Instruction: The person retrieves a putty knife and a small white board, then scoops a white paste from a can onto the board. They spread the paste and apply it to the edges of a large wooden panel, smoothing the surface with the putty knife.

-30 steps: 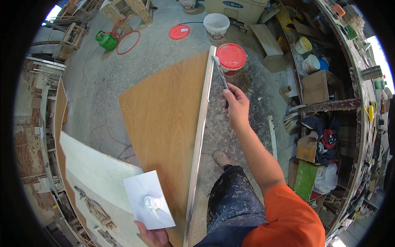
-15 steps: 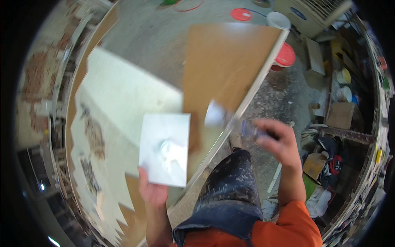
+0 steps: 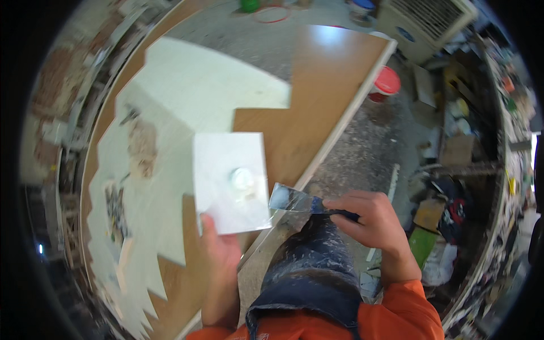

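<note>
Head view: your left hand (image 3: 222, 247) grasps a white board (image 3: 221, 158) at its near left corner, thumb laid over the face; the fingers underneath are hidden, so their exact hold can't be told. A blob of white paste (image 3: 242, 178) sits on that board, right of its middle. Your right hand (image 3: 371, 220) has its fingers closed around the dark handle of a scraper (image 3: 311, 204). The blade points left, just beside the white board's right edge; you can't tell whether they touch. In this view the white board appears over the brown worktop (image 3: 334, 85), and the scraper crosses the worktop's right edge. A jagged white sheet (image 3: 209, 73) covers much of the worktop's left side, with a tan lump (image 3: 141, 148) on it. Past the worktop's far right corner, a red-lidded bucket (image 3: 387, 81) stands on the floor.
</note>
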`<state>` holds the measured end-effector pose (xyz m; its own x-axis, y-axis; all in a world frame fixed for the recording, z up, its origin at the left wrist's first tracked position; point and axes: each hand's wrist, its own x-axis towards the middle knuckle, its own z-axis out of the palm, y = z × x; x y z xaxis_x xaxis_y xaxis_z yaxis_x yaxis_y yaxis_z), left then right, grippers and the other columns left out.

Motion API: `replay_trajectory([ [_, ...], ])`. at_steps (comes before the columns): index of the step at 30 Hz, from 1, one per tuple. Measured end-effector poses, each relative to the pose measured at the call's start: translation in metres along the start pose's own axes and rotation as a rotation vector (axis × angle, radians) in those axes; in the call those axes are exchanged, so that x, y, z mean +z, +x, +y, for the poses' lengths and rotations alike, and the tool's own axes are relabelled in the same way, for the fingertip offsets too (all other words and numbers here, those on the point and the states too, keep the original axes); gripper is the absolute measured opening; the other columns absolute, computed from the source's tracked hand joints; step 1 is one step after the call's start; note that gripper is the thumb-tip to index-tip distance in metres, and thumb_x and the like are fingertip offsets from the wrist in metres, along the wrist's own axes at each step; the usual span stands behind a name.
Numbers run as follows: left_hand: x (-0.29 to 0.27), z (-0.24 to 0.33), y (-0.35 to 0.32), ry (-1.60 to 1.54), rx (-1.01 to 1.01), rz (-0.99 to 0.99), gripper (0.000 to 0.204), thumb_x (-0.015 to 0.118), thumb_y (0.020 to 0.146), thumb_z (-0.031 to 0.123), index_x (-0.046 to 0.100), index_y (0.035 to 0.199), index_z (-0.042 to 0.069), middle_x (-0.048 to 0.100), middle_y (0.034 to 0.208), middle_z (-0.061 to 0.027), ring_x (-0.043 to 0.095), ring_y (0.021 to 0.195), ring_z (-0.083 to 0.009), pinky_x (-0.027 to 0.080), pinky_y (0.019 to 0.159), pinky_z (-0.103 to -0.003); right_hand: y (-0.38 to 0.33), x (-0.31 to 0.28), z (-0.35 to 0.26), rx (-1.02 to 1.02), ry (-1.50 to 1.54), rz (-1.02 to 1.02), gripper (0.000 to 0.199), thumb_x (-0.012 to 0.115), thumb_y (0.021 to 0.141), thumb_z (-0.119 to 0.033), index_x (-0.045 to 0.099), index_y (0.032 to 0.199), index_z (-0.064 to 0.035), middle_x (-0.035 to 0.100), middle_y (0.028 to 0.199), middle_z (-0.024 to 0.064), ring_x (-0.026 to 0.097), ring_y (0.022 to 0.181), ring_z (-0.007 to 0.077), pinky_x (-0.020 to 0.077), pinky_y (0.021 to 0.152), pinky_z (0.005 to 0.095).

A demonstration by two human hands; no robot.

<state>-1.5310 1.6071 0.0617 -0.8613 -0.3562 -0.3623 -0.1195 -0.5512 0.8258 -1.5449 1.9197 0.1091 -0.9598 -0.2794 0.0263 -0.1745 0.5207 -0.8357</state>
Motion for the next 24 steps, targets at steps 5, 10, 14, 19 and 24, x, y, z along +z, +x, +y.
replay_trajectory([
  [5,-0.003,-0.001,0.014,-0.105,0.008,-0.182,0.063,0.058,0.104,0.036,0.037,0.152,0.002,0.046,0.153,-0.0141,0.044,0.141,-0.0313,0.036,0.118,-0.051,0.02,-0.034,0.09,0.457,0.487,0.395,0.036,0.068,0.089,-0.013,0.068,0.122,0.0002,0.072,0.09,0.0105,0.063,0.064,0.0164,0.0493,0.057,0.0287],
  [10,0.017,-0.012,0.041,-0.183,-0.159,-0.153,0.064,0.055,0.105,0.036,0.033,0.154,0.001,0.042,0.156,-0.0157,0.042,0.142,-0.0331,0.037,0.118,-0.052,0.072,-0.045,0.193,0.48,1.156,0.858,0.04,0.063,0.097,-0.015,0.059,0.134,-0.0001,0.071,0.091,0.0078,0.06,0.062,0.0108,0.044,0.051,0.0232],
  [14,0.036,-0.02,0.048,-0.086,-0.157,-0.156,0.065,0.051,0.106,0.039,0.032,0.155,0.0,0.041,0.157,-0.0163,0.042,0.142,-0.0334,0.037,0.118,-0.052,0.112,-0.049,0.235,0.482,1.201,0.998,0.039,0.062,0.099,-0.018,0.059,0.135,-0.002,0.071,0.093,0.0071,0.06,0.063,0.0102,0.0433,0.05,0.0232],
  [19,0.057,-0.027,0.055,0.023,-0.146,-0.179,0.066,0.049,0.107,0.042,0.031,0.155,0.0,0.042,0.156,-0.0159,0.043,0.142,-0.0333,0.037,0.117,-0.051,0.141,-0.053,0.27,0.504,1.106,1.016,0.039,0.063,0.099,-0.019,0.06,0.135,-0.0029,0.07,0.093,0.0048,0.058,0.062,0.0088,0.0437,0.052,0.023],
  [24,0.068,-0.031,0.062,0.057,-0.161,-0.212,0.067,0.049,0.107,0.043,0.031,0.155,0.0,0.043,0.156,-0.0154,0.044,0.141,-0.0329,0.037,0.117,-0.05,0.153,-0.042,0.28,0.53,0.971,1.008,0.039,0.062,0.1,-0.017,0.06,0.135,-0.001,0.07,0.095,0.004,0.056,0.065,0.0076,0.0442,0.055,0.0232],
])
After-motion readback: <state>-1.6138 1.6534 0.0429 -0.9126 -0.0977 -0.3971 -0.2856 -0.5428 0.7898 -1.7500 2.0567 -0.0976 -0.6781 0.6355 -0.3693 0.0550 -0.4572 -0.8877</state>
